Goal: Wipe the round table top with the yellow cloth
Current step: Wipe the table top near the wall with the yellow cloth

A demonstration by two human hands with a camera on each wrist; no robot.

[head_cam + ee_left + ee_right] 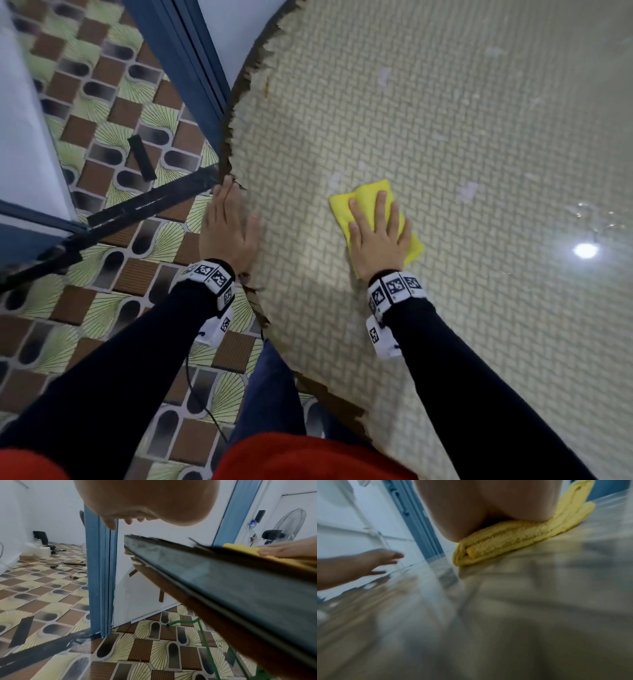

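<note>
The round table top has a woven beige pattern under glass and a ragged brown rim. A folded yellow cloth lies on it near the left side. My right hand lies flat on the cloth with straight spread fingers, pressing it down. In the right wrist view the palm sits on the folded cloth. My left hand rests flat on the table's left rim with fingers straight, holding nothing. The left wrist view shows the table edge from the side and the cloth above it.
Pale smudges and water drops mark the top right of the cloth. A blue door frame stands close to the table's left rim. Patterned floor tiles and black strips lie below on the left.
</note>
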